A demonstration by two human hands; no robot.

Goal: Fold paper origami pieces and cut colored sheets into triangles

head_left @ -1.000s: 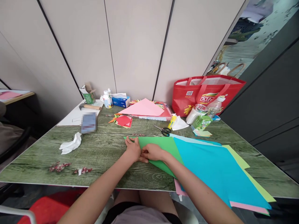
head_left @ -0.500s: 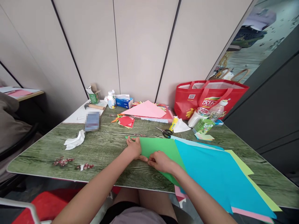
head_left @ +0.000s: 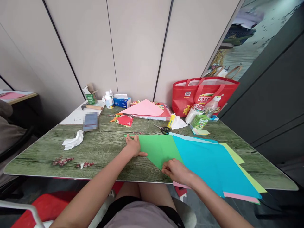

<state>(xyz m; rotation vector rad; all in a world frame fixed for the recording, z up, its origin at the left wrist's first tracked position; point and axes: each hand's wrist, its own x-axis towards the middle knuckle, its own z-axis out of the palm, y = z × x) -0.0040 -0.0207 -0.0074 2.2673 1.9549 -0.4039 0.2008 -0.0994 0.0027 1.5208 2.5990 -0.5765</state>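
A sheet of green paper (head_left: 155,146), with a slanting lower left edge that looks folded, lies on the wood-patterned table before me. Over its left corner my left hand (head_left: 133,146) presses down, fingers stretched out and thumb pointing right. My right hand (head_left: 176,171) is closed, its curled fingers and thumb on the slanting edge near the table's front. The green sheet's right side overlaps large blue paper (head_left: 204,161). Yellow-green paper (head_left: 234,153) and pink paper (head_left: 241,196) stick out from under the blue. Black-handled scissors (head_left: 164,130) lie just beyond the green sheet.
A glue stick (head_left: 171,120) and white tissue (head_left: 178,123) lie behind the scissors. Pink folded paper (head_left: 144,108), a tissue box (head_left: 122,102) and a red bag (head_left: 187,98) stand along the back. At left are a hammer (head_left: 92,107) and crumpled tissue (head_left: 73,140). Another person's sleeve (head_left: 9,136) shows at far left.
My right hand has slid along the slanting edge, toward the right and the table's front, away from my left hand. The left hand stays on the corner. The view has shifted slightly.
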